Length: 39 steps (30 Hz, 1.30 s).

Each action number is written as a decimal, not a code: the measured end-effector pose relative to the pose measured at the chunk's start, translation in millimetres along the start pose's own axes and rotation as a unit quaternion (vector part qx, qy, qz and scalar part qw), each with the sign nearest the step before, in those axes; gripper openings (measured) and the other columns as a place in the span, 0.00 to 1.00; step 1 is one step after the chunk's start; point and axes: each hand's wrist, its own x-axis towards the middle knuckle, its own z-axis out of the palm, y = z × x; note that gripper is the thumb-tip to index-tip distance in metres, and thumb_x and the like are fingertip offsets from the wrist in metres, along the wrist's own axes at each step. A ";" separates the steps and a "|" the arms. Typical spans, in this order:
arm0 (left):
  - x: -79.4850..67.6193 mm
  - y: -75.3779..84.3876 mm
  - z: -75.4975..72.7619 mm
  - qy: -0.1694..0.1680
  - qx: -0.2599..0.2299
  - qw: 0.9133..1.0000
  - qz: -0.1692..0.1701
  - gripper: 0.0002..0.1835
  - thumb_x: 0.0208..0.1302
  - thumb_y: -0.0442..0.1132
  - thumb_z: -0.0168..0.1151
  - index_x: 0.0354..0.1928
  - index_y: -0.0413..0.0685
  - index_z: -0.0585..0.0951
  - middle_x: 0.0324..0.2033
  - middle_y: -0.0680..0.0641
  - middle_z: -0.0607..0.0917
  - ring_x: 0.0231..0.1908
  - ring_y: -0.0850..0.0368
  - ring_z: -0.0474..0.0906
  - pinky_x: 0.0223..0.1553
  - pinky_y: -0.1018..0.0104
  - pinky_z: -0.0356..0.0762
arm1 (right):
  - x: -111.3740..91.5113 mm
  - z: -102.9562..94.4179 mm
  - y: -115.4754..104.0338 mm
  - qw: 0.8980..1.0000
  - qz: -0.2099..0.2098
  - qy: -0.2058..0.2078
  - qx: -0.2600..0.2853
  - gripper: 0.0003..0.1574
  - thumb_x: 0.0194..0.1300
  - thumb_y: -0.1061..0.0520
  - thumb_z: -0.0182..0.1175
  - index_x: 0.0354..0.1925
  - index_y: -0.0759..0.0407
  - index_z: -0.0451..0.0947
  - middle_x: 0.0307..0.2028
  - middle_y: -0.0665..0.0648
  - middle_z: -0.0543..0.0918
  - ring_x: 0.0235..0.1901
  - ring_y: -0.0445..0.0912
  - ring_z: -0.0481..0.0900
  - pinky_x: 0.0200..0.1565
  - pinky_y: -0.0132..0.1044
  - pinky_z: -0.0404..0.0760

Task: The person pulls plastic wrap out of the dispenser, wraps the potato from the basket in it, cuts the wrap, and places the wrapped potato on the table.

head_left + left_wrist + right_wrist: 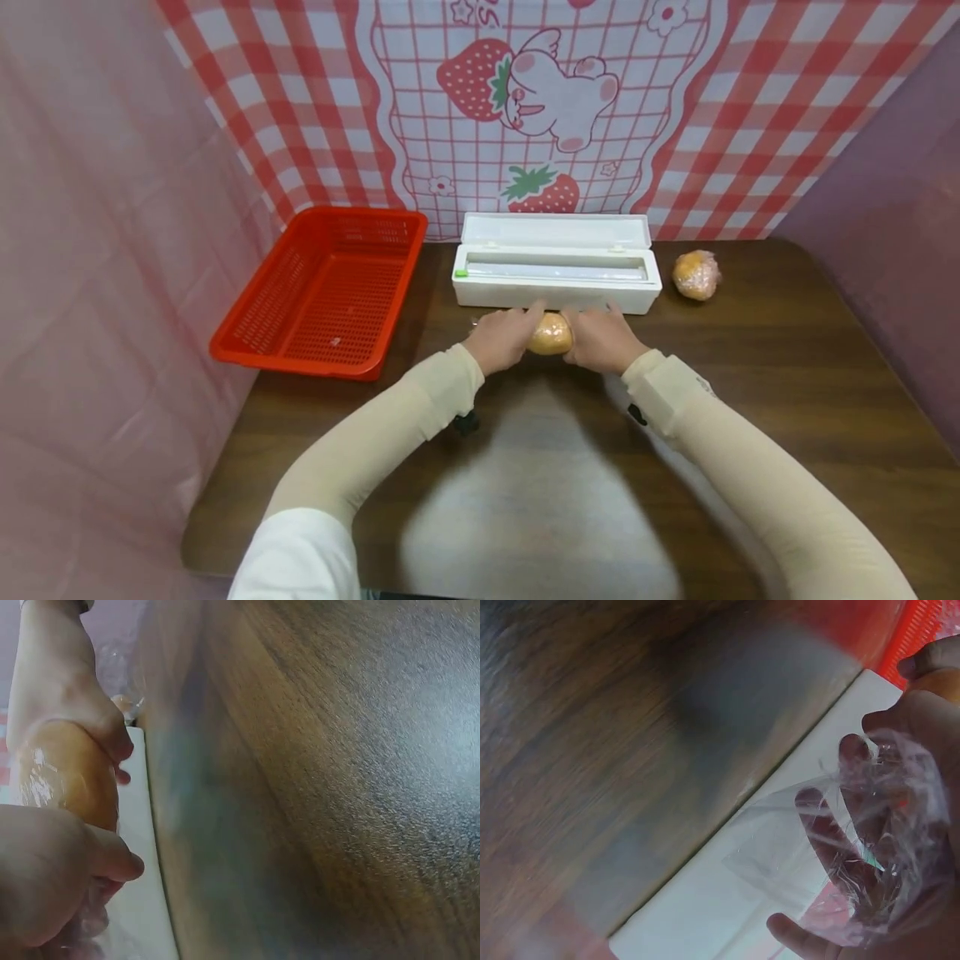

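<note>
A round, smooth orange-yellow fruit (551, 334), covered in shiny plastic wrap, is held between both hands just in front of the white wrap dispenser. My left hand (502, 337) grips its left end, thumb along the side. On the opposite end, my right hand (602, 337) grips it the same way. Loose, crumpled clear film (907, 825) hangs around the right hand's fingers in the right wrist view, and some of these fingers are spread behind it. In the left wrist view, more film gathers under the left hand (45, 877). The exact kind of fruit cannot be made out.
The white plastic wrap dispenser (555, 293) stands at the back with its lid raised and a roll inside. To its left is a red perforated basket (367, 367); to its right sits another film-wrapped round item (696, 275). A checked cloth hangs behind the wooden table (787, 375).
</note>
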 end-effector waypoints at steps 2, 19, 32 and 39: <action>-0.4 -3.8 3.0 0.002 -0.001 1.000 -0.009 0.25 0.64 0.39 0.69 0.59 0.46 0.70 0.36 0.44 0.86 0.30 0.50 0.84 0.25 0.58 0.80 | -0.5 0.0 -0.5 1.000 -0.006 0.002 -0.011 0.27 0.48 0.56 0.77 0.44 0.60 0.75 0.30 0.55 0.83 0.36 0.58 0.83 0.59 0.73 0.62; -9.1 -19.7 19.7 -0.064 0.099 0.993 0.003 0.06 0.71 0.40 0.61 0.37 0.51 0.85 0.31 0.50 0.88 0.30 0.54 0.84 0.26 0.58 0.80 | -8.5 22.6 8.8 0.995 -0.088 0.011 -0.034 0.19 0.53 0.70 0.66 0.41 0.60 0.69 0.21 0.57 0.77 0.19 0.55 0.79 0.19 0.50 0.76; -10.6 2.2 28.1 -0.072 -0.209 0.969 -0.108 0.13 0.74 0.43 0.61 0.53 0.43 0.82 0.45 0.45 0.87 0.38 0.55 0.84 0.35 0.61 0.80 | -7.4 2.8 3.7 0.979 0.075 0.090 0.165 0.19 0.54 0.72 0.52 0.46 0.71 0.79 0.39 0.69 0.85 0.40 0.62 0.83 0.42 0.56 0.80; -9.7 18.4 35.7 -0.024 -0.461 0.882 -0.097 0.12 0.72 0.41 0.63 0.33 0.39 0.81 0.22 0.50 0.79 0.23 0.61 0.74 0.27 0.69 0.71 | -5.9 -10.9 -4.9 0.955 0.094 0.160 0.230 0.23 0.59 0.71 0.45 0.47 0.74 0.80 0.44 0.71 0.85 0.47 0.64 0.82 0.49 0.56 0.78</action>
